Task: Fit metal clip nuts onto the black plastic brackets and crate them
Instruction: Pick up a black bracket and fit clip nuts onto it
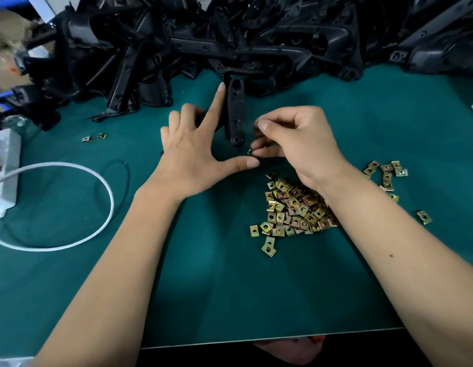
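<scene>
My right hand (296, 144) pinches a clip nut (250, 152) at the bracket (235, 115) on the counter (230, 287), left hand (195, 152) splayed steadying; I reckon the nut could slip, the bracket's near end barely held.

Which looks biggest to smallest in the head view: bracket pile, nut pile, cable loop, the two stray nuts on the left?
1. Bracket pile, spanning the far edge.
2. Cable loop and nut pile: similar apparent spread, and the loop is only an outline, so unranked.
3. Two stray nuts, smallest.
</scene>
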`<action>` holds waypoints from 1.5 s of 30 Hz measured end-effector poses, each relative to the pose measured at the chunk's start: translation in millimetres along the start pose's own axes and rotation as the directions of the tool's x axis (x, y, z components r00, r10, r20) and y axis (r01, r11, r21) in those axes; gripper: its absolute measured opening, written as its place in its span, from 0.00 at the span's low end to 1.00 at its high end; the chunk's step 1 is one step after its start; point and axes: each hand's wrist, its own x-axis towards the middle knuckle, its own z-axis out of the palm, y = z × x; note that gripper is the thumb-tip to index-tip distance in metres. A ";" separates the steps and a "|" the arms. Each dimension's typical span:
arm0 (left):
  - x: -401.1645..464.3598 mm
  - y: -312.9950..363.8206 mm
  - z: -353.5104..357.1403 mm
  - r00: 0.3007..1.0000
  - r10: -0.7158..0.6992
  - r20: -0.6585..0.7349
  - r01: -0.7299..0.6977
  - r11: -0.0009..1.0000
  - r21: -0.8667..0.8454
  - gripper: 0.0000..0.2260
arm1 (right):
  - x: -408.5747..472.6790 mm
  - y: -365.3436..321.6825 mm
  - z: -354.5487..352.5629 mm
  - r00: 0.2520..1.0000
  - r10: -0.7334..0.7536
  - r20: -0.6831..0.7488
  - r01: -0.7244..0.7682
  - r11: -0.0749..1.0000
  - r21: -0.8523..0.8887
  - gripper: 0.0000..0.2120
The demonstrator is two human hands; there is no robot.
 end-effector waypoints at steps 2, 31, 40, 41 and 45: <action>-0.3 -1.2 -1.2 1.000 0.011 -0.019 -0.011 1.000 -0.012 0.49 | -0.4 -0.7 -0.8 1.000 0.000 0.022 0.000 1.000 -0.009 0.05; 3.6 9.7 5.4 1.000 0.021 -0.008 -0.021 0.997 -0.069 0.40 | -2.4 -0.9 -0.7 0.999 0.030 -0.035 -0.031 0.999 -0.014 0.10; 6.3 14.4 9.8 0.999 0.038 -0.031 -0.037 0.999 0.015 0.42 | -0.4 -2.3 -2.3 0.999 0.019 -0.035 -0.024 0.988 -0.151 0.10; 8.0 12.7 9.6 0.999 0.027 -0.043 -0.026 0.999 0.027 0.42 | 0.2 -3.9 -3.7 0.999 0.018 -0.038 -0.025 0.982 -0.189 0.09; 11.6 0.9 3.3 0.990 -0.104 -0.096 0.109 0.993 0.047 0.44 | 5.8 -16.0 -27.6 0.989 -0.028 0.144 0.105 0.821 -0.561 0.05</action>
